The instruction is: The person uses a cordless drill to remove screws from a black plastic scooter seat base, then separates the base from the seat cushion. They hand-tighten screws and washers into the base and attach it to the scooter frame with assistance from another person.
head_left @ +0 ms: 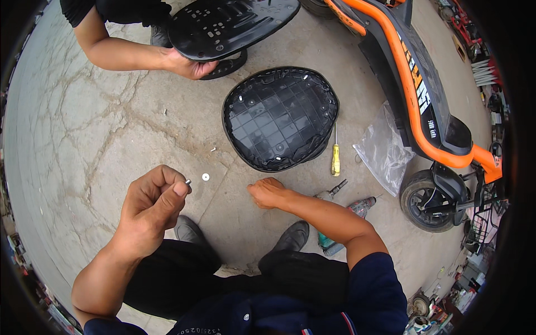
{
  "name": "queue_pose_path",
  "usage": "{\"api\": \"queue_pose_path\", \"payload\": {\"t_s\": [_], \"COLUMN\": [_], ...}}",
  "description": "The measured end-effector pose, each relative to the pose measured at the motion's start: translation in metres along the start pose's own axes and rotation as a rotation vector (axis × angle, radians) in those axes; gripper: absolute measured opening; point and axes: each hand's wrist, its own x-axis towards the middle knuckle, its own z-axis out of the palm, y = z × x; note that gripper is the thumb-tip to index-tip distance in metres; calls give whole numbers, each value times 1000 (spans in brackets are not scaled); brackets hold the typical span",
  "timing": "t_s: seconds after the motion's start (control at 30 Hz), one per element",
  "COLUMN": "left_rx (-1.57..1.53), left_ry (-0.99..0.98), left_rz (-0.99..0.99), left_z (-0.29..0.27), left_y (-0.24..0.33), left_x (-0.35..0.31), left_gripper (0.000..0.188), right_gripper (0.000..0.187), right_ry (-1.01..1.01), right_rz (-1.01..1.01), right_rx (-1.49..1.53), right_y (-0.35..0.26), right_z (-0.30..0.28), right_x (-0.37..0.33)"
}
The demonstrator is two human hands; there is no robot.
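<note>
- Orange-framed scooter (416, 106): stands far to the right of the right fingers, with no seat part visible on it in this view
- Black slotted plate (234, 28): separate from the shell, held by a co-worker's hand (192, 66) well beyond the left fingers
- Black rounded shell (279, 120): lies open on the concrete just beyond the right fingers, gridded inside up, a few small pale pieces at its edge; plate and shell look unjoined, so the fitting-together part appears undone
- Yellow-handled screwdriver (335, 160): on the ground to the right of the right fingers, not in use
- Pale washer (205, 177): loose on the ground, just right of the left fingertips
- Small screw (213, 149): also loose, beyond the washer as seen from the left fingers
- Small metal pin (188, 182): at the tip of the left fingers, raised off the ground and not seated in anything
- Left hand (148, 209): forearm angled up, wrist lifted, thumb and forefinger pinching the pin
- Right hand (268, 192): arm reaching across from the right, low near the ground, fingers curled inward; I cannot tell whether they grasp anything
</note>
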Motion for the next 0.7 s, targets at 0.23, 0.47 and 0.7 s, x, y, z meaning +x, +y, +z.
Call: {"api": "queue_pose_path", "payload": {"t_s": [0.23, 0.47, 0.7], "left_rx": [48, 85, 37], "left_ry": [3, -8, -20], "left_rz": [5, 6, 12], "left_z": [2, 4, 5], "left_y": [2, 3, 3], "left_x": [-2, -4, -7], "left_gripper": [22, 20, 15], "right_gripper": [12, 12, 12], "right_ry": [-61, -31, -36], "right_rz": [44, 40, 28], "right_rx": [19, -33, -28], "right_y": [-7, -7, -9], "right_z": [-14, -13, -16], "right_x": [-4, -6, -8]}}
